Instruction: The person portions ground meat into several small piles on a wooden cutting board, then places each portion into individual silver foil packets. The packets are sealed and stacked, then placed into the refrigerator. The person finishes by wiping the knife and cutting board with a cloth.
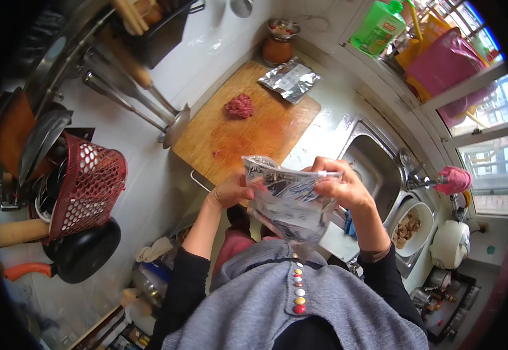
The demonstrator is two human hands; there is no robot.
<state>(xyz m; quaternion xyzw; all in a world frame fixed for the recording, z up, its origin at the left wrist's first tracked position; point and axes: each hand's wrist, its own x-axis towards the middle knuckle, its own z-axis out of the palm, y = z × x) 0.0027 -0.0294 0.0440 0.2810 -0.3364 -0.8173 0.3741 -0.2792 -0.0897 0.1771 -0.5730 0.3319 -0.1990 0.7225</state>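
Note:
Both hands hold a silvery zip bag point(293, 210) in front of my body, above the near edge of a wooden cutting board point(262, 127). My left hand point(233, 190) grips its left edge. At the upper right corner, by the white zip slider, the fingers of my right hand point(339, 181) pinch the bag. A mound of raw minced meat point(239, 106) lies on the board, with a reddish stain and a small scrap of meat nearer to me. Another silvery bag point(290, 79) lies flat across the board's far right corner. What the held bag contains cannot be told.
A steel sink point(378, 170) with a tap point(420, 179) is at the right, beside a white basin point(411, 227) of brownish chunks. A brown pot point(277, 49) stands behind the board. Ladles point(177, 127), a red perforated basket point(90, 183) and a black pan point(90, 251) are at the left.

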